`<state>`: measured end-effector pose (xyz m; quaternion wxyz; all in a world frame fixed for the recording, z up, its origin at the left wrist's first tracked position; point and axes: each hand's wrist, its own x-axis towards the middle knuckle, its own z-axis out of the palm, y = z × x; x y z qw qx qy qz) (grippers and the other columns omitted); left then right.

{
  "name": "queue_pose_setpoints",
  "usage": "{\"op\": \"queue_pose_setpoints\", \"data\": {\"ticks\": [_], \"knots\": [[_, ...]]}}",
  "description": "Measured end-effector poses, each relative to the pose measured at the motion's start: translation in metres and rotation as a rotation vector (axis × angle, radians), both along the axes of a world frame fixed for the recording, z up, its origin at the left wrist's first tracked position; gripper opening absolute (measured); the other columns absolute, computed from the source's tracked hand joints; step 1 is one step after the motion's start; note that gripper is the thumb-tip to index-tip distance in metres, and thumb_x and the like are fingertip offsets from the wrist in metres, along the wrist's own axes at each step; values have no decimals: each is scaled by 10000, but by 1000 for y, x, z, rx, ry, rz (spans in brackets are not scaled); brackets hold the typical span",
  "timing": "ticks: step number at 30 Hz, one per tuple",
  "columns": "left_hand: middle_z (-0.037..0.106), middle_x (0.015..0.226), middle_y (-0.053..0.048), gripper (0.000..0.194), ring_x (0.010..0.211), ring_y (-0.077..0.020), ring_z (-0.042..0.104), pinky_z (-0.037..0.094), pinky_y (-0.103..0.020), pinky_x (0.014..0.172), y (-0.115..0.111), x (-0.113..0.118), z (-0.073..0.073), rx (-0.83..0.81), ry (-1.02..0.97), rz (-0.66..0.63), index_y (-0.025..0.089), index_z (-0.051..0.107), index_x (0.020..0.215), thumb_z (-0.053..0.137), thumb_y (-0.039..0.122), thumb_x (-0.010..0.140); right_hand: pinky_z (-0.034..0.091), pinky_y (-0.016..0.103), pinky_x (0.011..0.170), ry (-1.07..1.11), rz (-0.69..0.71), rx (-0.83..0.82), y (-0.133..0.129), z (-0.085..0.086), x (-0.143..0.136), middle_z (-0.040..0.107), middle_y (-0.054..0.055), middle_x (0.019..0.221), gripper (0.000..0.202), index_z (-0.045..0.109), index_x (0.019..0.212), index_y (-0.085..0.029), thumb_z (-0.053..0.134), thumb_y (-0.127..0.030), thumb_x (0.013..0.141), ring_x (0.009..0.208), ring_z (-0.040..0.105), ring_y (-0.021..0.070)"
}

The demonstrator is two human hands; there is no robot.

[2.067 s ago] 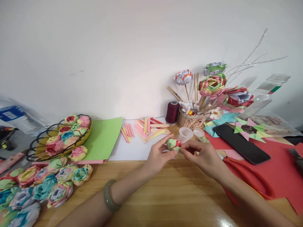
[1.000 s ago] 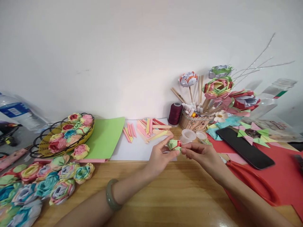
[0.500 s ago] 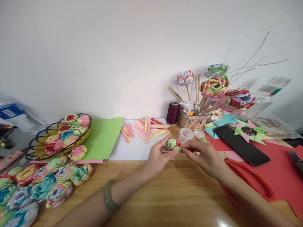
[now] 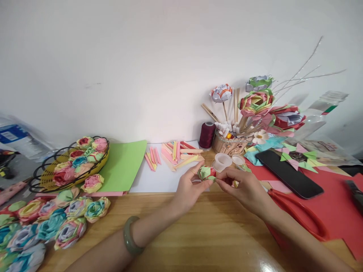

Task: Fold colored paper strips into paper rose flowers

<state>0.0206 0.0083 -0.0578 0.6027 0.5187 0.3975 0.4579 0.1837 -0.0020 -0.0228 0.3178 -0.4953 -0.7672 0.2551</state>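
Note:
A small green and red paper flower (image 4: pixel 206 173) is held above the wooden table (image 4: pixel 198 234), near its middle. My left hand (image 4: pixel 190 187) grips the flower from the left between thumb and fingers. From the right, my right hand (image 4: pixel 241 187) has thumb and fingers pinched together at the flower's edge; what lies between these fingertips is too small to make out. Just behind the hands are a small round clear tub (image 4: pixel 222 161) and its lid (image 4: pixel 238 160). Folded paper strips (image 4: pixel 176 153) lie on a white sheet (image 4: pixel 153 183).
At the left are a yellow basket (image 4: pixel 47 175) of paper flowers and several loose flowers (image 4: pixel 52 223). Dark red thread (image 4: pixel 207 135) and a flower-filled pot (image 4: pixel 231 145) stand behind. A black phone (image 4: pixel 289 174) and red-handled scissors (image 4: pixel 300 213) lie right.
The fingers of my right hand have shifted slightly left at the flower's edge. My left hand keeps its hold on the flower, almost unmoved.

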Motion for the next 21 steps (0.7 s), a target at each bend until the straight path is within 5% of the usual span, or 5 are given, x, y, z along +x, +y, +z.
{"op": "queue_pose_setpoints", "data": {"ticks": [9,21], "knots": [[597,1105,-73,643,886,-165,547,479,-299,798,0,-1,1,-7,-9,-50,192,473,1247,683,242,641,360,240,548,196,62,-320,6,-4,8,561,-8,648,244,593,698,-166,563,-400,759,605,484,124],[608,1097,-93,649,870,-173,550,464,-295,791,1,-1,2,-9,44,-9,157,462,1255,673,246,648,346,246,560,154,53,-321,6,-2,7,544,-9,638,248,618,720,-172,507,-382,792,611,473,130]]}}
